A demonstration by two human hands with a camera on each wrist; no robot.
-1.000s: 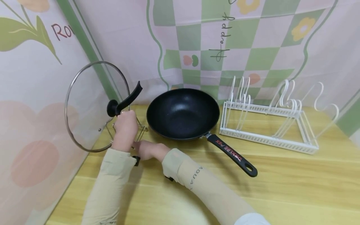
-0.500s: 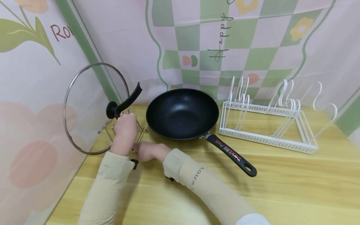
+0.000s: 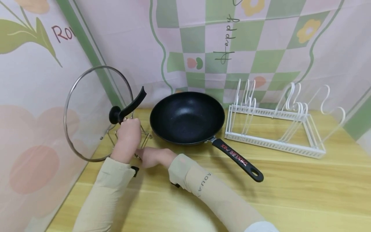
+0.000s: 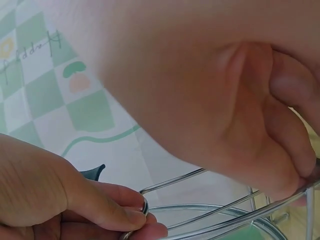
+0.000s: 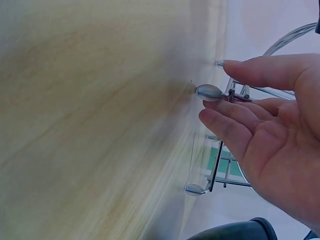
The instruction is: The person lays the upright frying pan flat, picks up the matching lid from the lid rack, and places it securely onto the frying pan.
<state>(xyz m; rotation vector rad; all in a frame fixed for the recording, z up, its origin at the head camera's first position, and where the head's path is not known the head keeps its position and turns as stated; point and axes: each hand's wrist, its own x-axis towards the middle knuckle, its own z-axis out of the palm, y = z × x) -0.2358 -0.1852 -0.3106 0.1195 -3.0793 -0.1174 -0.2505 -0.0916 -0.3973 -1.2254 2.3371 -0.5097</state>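
In the head view, a wire lid rack [image 5: 209, 92] of shiny metal with rounded feet stands at the left, mostly hidden behind my hands. My left hand [image 3: 127, 138] curls its fingers round the rack's wire, as the left wrist view also shows. Just to its right, my right hand [image 3: 152, 157] pinches a bent wire end of the same rack between thumb and fingers. Upright at the rack rises a round glass lid [image 3: 67, 119] with a steel rim. Its black knob [image 3: 115, 115] carries a curved black handle [image 3: 134, 104] pointing up and right.
A black wok [image 3: 186, 117] sits right of my hands, its long handle [image 3: 237, 159] pointing toward the front right. Farther right stands a white wire rack [image 3: 275, 146] with upright loops. Patterned cloth walls [image 3: 194, 38] close off the wooden table's [image 3: 290, 190] back and left.
My left hand and forearm have shifted slightly left and toward me. The lid has drifted a little left and down with them. The right hand keeps its pinch nearly in place.
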